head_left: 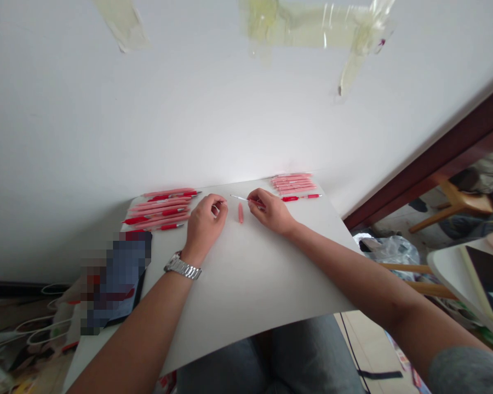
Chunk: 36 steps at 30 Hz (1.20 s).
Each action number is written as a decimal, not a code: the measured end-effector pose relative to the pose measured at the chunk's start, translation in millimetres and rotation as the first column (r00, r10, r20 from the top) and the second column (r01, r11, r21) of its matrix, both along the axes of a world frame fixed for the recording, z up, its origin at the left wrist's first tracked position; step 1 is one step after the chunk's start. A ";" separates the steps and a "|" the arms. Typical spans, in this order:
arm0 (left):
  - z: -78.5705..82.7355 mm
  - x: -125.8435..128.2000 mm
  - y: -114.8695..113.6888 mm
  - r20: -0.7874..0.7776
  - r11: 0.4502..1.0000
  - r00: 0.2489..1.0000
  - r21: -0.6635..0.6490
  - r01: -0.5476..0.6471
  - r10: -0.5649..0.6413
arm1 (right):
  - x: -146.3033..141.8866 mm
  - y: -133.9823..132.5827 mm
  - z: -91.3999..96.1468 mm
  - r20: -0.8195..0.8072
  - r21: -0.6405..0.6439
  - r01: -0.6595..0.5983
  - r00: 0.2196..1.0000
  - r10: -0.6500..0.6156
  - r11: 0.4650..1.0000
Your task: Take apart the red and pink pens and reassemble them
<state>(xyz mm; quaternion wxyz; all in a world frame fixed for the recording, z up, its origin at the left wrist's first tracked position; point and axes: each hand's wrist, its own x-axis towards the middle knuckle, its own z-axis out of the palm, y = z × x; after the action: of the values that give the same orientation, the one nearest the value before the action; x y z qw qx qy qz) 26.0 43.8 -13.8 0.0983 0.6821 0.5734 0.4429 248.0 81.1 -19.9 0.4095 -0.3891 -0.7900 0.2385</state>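
My right hand [270, 210] is closed around a pen refill [239, 197], a thin whitish stick whose dark narrow tip points left toward my other hand. Thumb and fingertips of my left hand [210, 218] are pinched together; anything between them is too small to name. Between the two hands, a short pink pen part [241, 213] lies on the white table [246, 295]. Several red and pink pens [160, 210] lie in a row left of my left hand. Beyond my right hand are a stack of pink pens or sticks [293, 183] and one red pen [302, 197].
A dark phone-like device [145, 262], partly blurred out, lies along the table's left edge. The white wall [197, 109] with peeling tape [308, 24] rises behind the table. Cables [45, 323] are at lower left; a wooden stool [456, 200] and another table [447, 262] stand right.
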 end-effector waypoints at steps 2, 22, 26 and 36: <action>-0.9 -0.2 0.3 -0.005 1.000 1.000 -0.015 0.012 -0.012 | -0.2 -0.4 0.3 -0.005 0.000 -0.010 1.000 0.010 1.000; -2.4 0.4 -0.3 -0.100 0.985 0.980 -0.008 0.170 -0.170 | -0.3 0.3 -1.0 -0.051 0.000 -0.059 0.997 0.058 0.998; -2.7 2.7 -2.0 -0.190 0.963 0.945 -0.001 0.269 -0.265 | -0.2 1.1 -0.9 -0.060 0.000 -0.041 0.997 0.041 0.999; -13.0 1.2 1.0 -0.342 0.936 0.875 -0.038 0.350 -0.342 | -0.2 2.3 -3.7 -0.059 0.013 -0.028 0.998 0.029 1.000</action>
<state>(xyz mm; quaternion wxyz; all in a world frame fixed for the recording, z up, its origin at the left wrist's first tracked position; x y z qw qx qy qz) 27.2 44.8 -26.8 0.0658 0.8414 0.4451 0.2994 247.7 83.4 -23.6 0.4314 -0.3681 -0.7845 0.2509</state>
